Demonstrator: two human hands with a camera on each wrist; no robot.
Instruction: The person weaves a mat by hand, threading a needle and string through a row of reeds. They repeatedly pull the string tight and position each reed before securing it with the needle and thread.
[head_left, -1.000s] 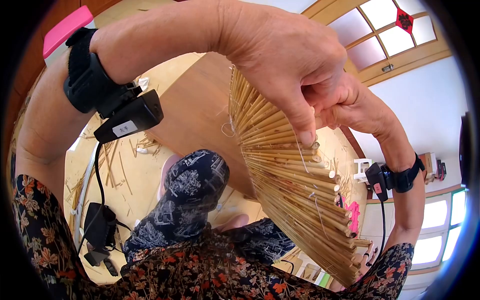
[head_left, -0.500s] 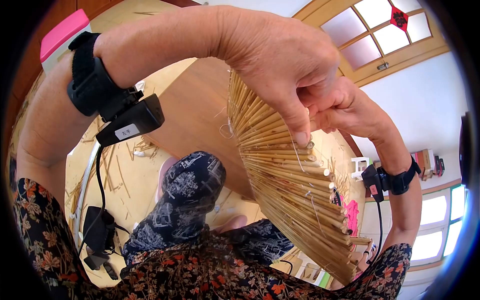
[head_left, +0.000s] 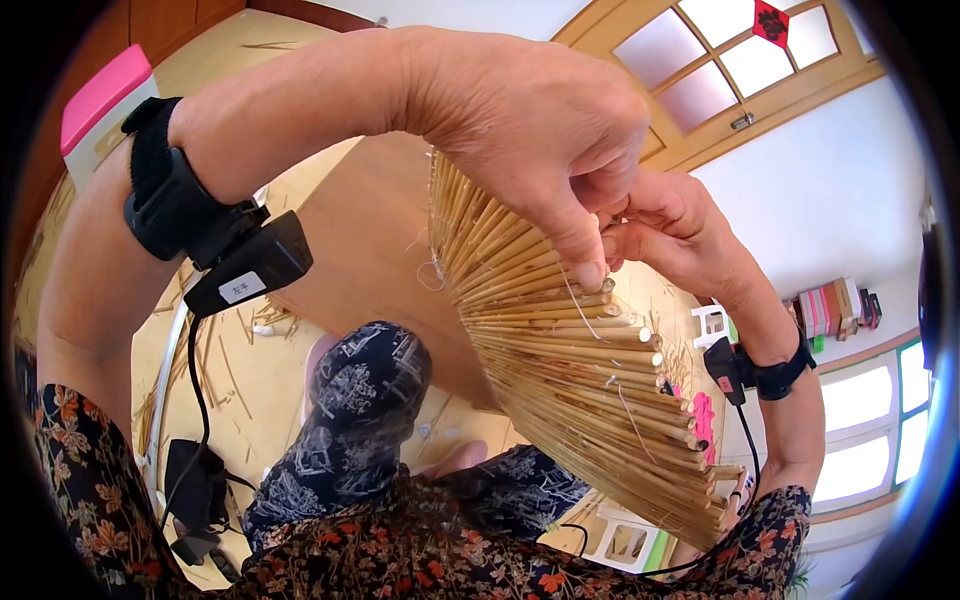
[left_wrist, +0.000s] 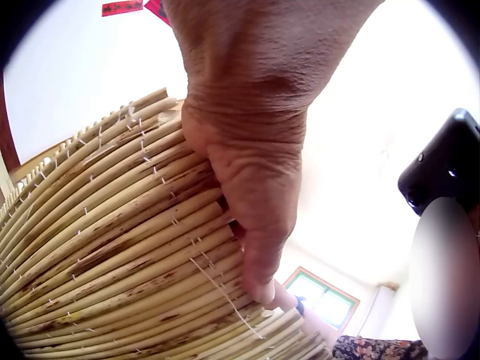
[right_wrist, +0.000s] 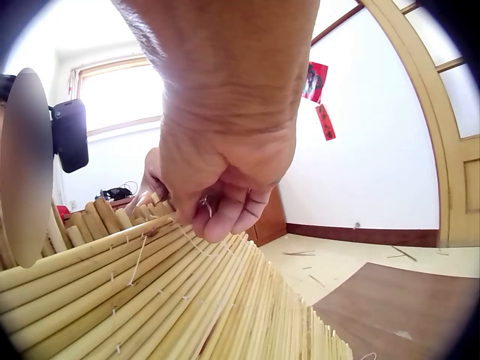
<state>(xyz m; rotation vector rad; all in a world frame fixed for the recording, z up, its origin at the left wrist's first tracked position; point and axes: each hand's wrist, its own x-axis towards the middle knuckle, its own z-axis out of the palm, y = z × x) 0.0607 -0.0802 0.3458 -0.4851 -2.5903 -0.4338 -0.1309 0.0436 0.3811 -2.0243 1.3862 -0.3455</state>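
Stalk mat (head_left: 560, 360) edge pinched by L hand (head_left: 545, 130); R hand (head_left: 668, 235) adj.

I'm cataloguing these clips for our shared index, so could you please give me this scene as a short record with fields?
Main item: stalk mat, stalks side by side, fanned
Binding: white thread, one length hanging loose across the stalks
Left hand: grips the mat's edge, thumb at stalk ends
Right hand: fingers curled beside the left hand; anything pinched is unclear
Below: brown surface
Floor: loose stalks
Background: door with glass panes
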